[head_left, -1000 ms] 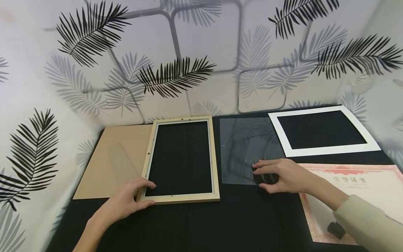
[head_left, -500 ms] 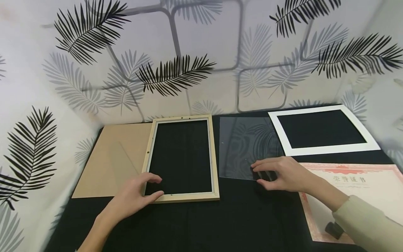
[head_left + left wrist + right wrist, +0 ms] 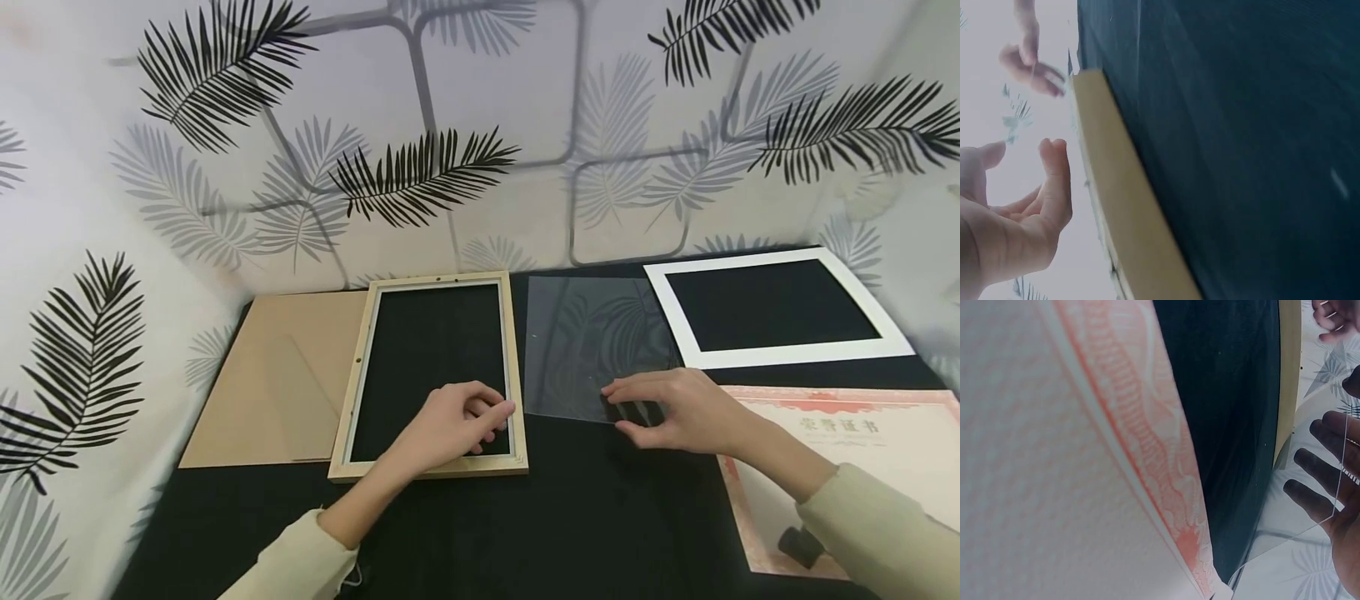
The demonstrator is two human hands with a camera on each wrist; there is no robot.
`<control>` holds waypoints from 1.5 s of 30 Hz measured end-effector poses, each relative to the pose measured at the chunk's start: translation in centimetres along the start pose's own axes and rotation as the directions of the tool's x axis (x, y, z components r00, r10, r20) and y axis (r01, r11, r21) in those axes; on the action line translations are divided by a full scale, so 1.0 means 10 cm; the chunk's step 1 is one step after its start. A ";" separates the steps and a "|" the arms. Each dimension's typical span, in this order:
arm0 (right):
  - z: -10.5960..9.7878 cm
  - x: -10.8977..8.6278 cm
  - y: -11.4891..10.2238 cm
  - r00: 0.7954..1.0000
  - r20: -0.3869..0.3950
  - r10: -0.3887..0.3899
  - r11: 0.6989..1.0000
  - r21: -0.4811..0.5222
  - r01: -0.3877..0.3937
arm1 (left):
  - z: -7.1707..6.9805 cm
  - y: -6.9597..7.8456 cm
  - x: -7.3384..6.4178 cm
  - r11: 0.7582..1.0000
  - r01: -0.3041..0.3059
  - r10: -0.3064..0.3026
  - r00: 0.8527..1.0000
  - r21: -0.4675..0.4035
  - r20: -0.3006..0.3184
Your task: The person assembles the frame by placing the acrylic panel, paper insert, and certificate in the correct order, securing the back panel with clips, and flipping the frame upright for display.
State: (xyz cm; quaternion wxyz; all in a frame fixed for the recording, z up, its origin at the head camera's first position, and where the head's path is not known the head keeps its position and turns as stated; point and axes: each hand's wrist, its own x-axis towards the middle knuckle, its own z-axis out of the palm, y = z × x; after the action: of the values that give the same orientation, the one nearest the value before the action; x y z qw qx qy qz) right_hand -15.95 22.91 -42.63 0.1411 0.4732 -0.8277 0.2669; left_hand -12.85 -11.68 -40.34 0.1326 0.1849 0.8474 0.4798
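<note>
In the head view my right hand (image 3: 675, 412) grips the near right corner of a clear, stiff sheet (image 3: 562, 350), its near edge raised off the black cloth. The right wrist view shows the sheet's edge (image 3: 1340, 469) running between thumb and fingers. Over the lower right part of a pale wooden picture frame (image 3: 517, 367) hovers my left hand (image 3: 457, 421), fingers loosely bent, nothing in them. A gap separates it from the sheet. In the left wrist view the frame's side (image 3: 1122, 200) lies beside that hand.
Left of the frame lies a tan backing board (image 3: 277, 375). A white mat (image 3: 780, 358) sits at the back right. Nearer is a red-bordered certificate (image 3: 832, 483) with a small dark block (image 3: 801, 547) on it. Patterned cloth (image 3: 510, 100) rises behind the black-covered table.
My left hand has left the frame's near left corner and moved right across the frame toward the sheet. The sheet's near edge has risen slightly in my right hand.
</note>
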 end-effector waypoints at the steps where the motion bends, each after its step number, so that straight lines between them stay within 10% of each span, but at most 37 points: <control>1: 0.00 0.00 0.00 1.000 -0.001 -0.001 1.000 -0.002 0.001 | 0.05 0.01 0.04 0.999 0.022 -0.022 1.000 -0.038 0.010; 8: -0.01 0.02 -0.02 1.000 -0.017 -0.020 1.000 -0.010 0.020 | 0.29 0.08 0.23 0.938 0.136 -0.128 0.991 -0.320 0.045; 17: 0.03 0.00 -0.03 0.998 -0.035 -0.058 0.996 -0.067 0.056 | 0.35 0.15 0.26 0.767 0.211 -0.209 0.975 -0.606 0.075; 24: -0.05 -0.04 -0.01 0.996 -0.082 -0.041 0.997 -0.066 0.036 | 0.20 0.15 0.16 0.792 0.134 -0.134 0.990 -0.595 0.045; 33: -0.13 -0.13 0.08 0.965 -0.145 0.218 0.974 0.097 -0.206 | -0.01 0.16 -0.05 0.841 -0.017 0.002 1.000 -0.541 -0.029; 36: -0.15 -0.14 0.07 0.912 -0.129 0.389 0.905 0.236 -0.353 | -0.05 0.13 -0.11 0.841 -0.038 0.019 0.999 -0.539 -0.040; 40: -0.20 -0.15 0.04 0.844 0.068 0.531 0.671 0.574 -0.468 | -0.09 0.06 -0.18 0.843 -0.036 0.014 0.999 -0.536 -0.045; 43: -0.19 -0.16 0.01 0.842 0.224 0.491 0.491 0.727 -0.480 | -0.12 -0.03 -0.23 0.840 -0.012 -0.006 0.999 -0.542 -0.032; 45: -0.14 -0.16 -0.03 0.849 0.275 0.452 0.421 0.774 -0.474 | -0.13 -0.08 -0.28 0.842 0.015 -0.028 0.999 -0.539 -0.015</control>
State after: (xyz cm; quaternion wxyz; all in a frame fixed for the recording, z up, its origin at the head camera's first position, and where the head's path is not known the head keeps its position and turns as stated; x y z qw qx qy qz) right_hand -14.88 24.78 -42.15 -0.1836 0.2400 -0.7056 0.6410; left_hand -11.02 -14.24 -40.26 0.1749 0.1252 0.6822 0.6988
